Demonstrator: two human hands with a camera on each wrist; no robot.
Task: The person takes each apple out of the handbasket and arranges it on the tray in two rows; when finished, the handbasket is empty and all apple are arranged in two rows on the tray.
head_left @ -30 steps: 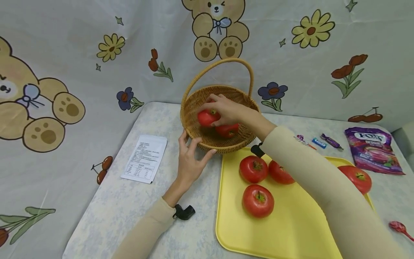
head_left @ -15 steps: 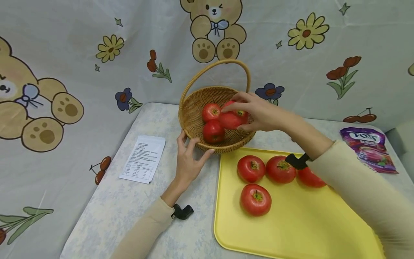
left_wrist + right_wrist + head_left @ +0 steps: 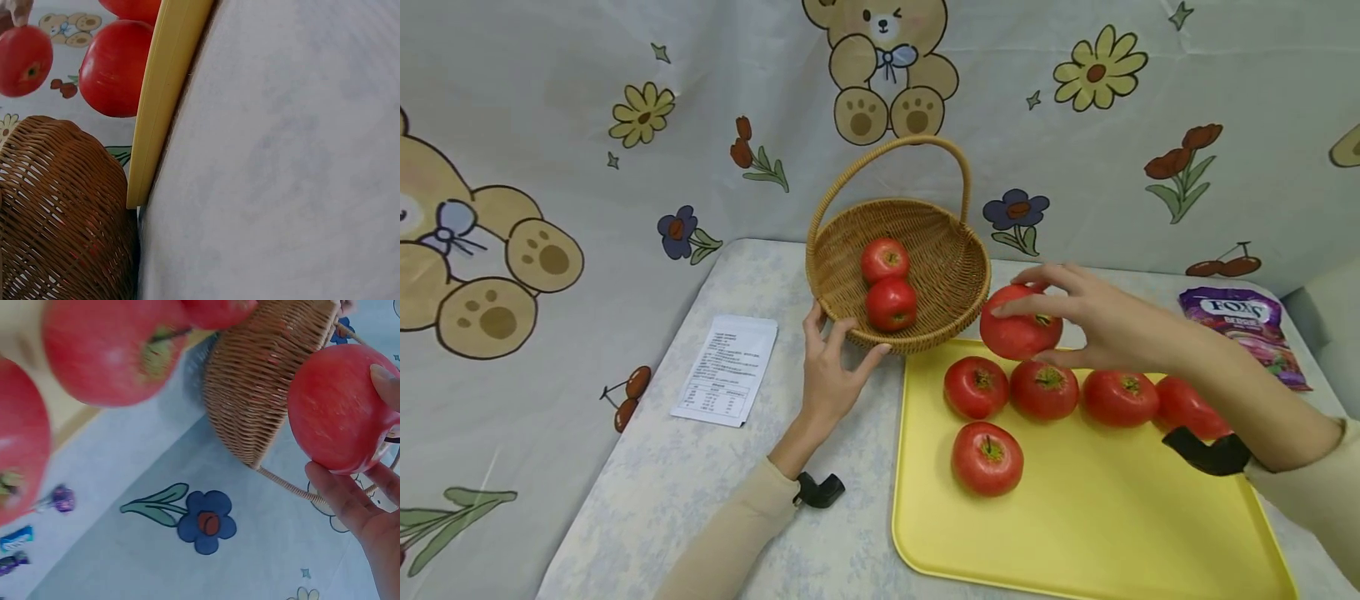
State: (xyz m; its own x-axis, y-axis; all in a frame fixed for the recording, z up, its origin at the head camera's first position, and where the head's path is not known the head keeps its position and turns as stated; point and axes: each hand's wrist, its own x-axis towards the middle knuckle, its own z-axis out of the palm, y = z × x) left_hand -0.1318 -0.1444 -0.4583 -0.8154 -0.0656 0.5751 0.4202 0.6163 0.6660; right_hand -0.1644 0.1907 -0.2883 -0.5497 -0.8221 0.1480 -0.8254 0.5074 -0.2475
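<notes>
My right hand (image 3: 1112, 321) holds a red apple (image 3: 1017, 325) between thumb and fingers, raised over the tray's far edge, right of the basket. In the right wrist view, the fingers (image 3: 350, 500) wrap the held apple's (image 3: 340, 409) side. The wicker basket (image 3: 951, 258) leans with its mouth towards me, and two red apples (image 3: 891, 304) lie inside. My left hand (image 3: 831, 375) grips the basket's near left rim, thumb spread along the front. Below the right hand, several red apples (image 3: 987, 458) sit on the yellow tray (image 3: 1075, 533).
A white printed packet (image 3: 726, 371) lies left of the basket. At the back right is a purple candy bag (image 3: 1243, 325). The right wrist view shows small wrapped sweets (image 3: 15, 539) near the tray. A bear-patterned cloth (image 3: 700, 50) hangs behind the table.
My right hand has come out of the basket with an apple and moved right, over the tray. The left hand keeps its hold on the rim.
</notes>
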